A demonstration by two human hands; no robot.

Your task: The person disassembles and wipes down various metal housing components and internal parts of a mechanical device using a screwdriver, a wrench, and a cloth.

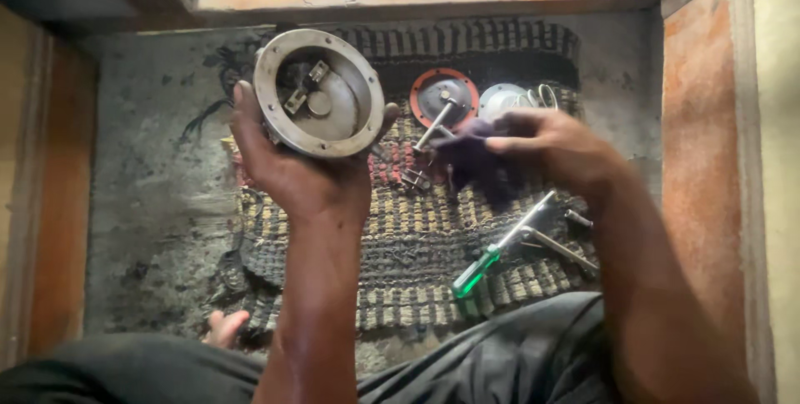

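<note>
While the left hand [292, 162] cups a round, shallow grey metal housing [319, 92] from below, fingers curled tight around its rim, the right hand [554, 150] has its fingers pinched together on a crumpled dark purple rag [468, 156]. Just past those fingertips sits an orange-rimmed round disc [444, 97] on the woven striped mat [417, 237]; below the right wrist lies a green-handled screwdriver [492, 258]
</note>
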